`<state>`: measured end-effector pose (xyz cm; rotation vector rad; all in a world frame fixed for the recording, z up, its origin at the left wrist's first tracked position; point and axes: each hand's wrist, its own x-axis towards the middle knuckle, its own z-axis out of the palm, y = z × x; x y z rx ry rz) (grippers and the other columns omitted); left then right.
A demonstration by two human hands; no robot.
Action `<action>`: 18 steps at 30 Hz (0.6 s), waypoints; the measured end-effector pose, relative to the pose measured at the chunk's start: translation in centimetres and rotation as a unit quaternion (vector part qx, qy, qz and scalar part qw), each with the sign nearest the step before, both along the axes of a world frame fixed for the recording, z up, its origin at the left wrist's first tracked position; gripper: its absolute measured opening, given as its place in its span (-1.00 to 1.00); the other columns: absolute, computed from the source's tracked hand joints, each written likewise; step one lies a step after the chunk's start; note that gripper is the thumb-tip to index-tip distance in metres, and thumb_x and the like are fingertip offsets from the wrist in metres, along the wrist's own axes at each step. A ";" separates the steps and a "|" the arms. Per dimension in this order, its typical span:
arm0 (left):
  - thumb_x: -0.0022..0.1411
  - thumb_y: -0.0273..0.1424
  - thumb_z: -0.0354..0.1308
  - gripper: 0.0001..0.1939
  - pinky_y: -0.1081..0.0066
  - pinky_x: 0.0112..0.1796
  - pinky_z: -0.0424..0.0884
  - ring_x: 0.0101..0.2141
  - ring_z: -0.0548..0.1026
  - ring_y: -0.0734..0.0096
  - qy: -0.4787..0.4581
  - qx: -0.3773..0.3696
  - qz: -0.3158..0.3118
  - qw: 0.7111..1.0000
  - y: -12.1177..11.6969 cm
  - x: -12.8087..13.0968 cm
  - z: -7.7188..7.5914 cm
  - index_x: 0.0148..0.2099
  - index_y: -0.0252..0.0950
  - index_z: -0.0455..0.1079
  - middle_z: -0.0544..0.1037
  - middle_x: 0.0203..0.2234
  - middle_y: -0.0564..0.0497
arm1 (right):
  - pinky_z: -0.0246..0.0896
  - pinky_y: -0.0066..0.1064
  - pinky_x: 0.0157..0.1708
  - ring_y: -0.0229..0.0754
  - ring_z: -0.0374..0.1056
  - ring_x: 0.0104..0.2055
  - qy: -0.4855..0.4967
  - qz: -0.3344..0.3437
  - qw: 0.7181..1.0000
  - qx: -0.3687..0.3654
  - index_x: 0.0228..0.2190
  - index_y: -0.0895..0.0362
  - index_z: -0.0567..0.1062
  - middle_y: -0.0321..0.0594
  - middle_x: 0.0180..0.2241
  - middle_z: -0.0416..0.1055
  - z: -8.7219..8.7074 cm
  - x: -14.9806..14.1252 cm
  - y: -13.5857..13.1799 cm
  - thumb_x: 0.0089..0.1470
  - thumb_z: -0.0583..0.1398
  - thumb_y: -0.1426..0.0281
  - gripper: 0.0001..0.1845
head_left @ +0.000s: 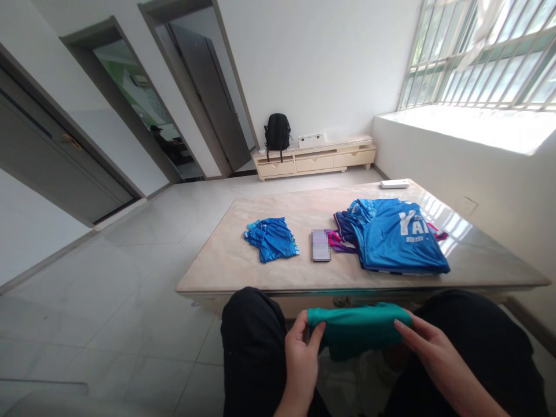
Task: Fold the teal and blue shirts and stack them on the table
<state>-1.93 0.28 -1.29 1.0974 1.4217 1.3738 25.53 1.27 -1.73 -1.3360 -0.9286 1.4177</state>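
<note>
Between my knees, a piece of green cloth [358,327], folded along its top edge, is stretched in the air in front of the table. Its left end is pinched between the thumb and fingers of my left hand [303,347]. My right hand [428,341] grips the other end, thumb on the near side. What kind of garment it is, I cannot tell. Beyond it on the table lie a crumpled blue garment [273,238] and, to the right, a stack of folded blue shirts [399,240] with white lettering on top.
A pale marble-topped table [226,260] stands before my knees. On it are a blurred flat rectangular item [321,246] and a white box-shaped object [394,184]. Farther back, a black backpack [278,134] rests on a low cabinet [317,162]. A person [163,145] shows through a doorway.
</note>
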 end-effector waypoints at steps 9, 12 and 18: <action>0.31 -0.16 0.32 -0.74 0.14 0.25 0.37 0.21 0.49 0.05 0.057 0.079 0.015 0.995 0.7 -0.8 -0.5 -0.06 -0.17 0.66 0.58 0.16 -0.16 | 0.46 -0.34 0.12 0.18 0.32 0.33 -0.063 -0.043 0.994 0.077 0.03 -0.11 0.69 -0.19 0.30 0.42 1.1 0.5 0.3 0.01 0.44 0.04 -0.47; 0.27 -0.16 0.37 -0.73 0.29 0.02 0.54 -0.06 0.64 0.14 0.040 0.059 0.018 0.997 0.8 -1.1 -0.3 -0.09 -0.21 0.67 0.71 -0.13 -0.10 | 0.56 -0.39 -0.09 0.09 0.57 0.01 -0.014 -0.058 0.998 0.023 -0.03 -0.04 0.72 -0.14 -0.03 0.67 1.4 0.5 0.3 -0.03 0.46 0.03 -0.46; 0.12 -0.17 0.47 -0.72 0.51 -0.39 0.45 -0.45 0.49 0.40 0.041 0.081 0.075 0.993 1.1 -1.7 1.1 -0.38 -0.28 0.60 0.56 -0.52 0.06 | 0.50 -0.46 -0.44 -0.10 0.54 -0.40 -0.045 -0.117 0.992 0.022 -0.32 0.08 0.77 -0.14 -0.34 0.69 2.2 0.7 0.9 -0.25 0.56 0.05 -0.54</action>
